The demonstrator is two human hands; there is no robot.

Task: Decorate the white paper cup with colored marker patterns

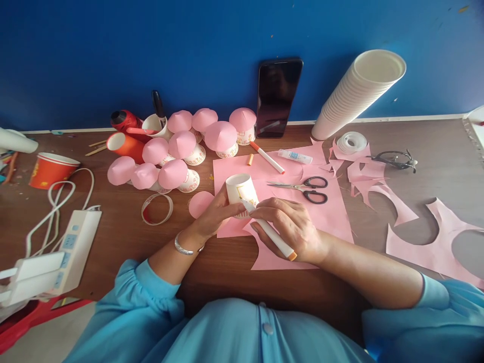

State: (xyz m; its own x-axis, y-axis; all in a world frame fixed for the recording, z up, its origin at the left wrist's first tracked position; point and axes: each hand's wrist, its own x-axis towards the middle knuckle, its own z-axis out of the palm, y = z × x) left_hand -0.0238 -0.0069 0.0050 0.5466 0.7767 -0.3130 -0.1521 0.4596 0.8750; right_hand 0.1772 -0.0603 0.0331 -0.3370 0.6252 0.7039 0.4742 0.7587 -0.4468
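My left hand is closed round a small white paper cup, holding it tilted over a pink paper sheet. My right hand grips a white marker with an orange end, its tip touching the cup's side where yellow lines show. A pink paper circle lies just left of my left hand. Black-handled scissors rest on the pink sheet behind my right hand.
Several cups topped with pink domes cluster at the back left. Also on the desk: a second marker, glue bottle, phone against the blue wall, stacked white cups, tape roll, glasses, pink offcuts, power strip, red cup.
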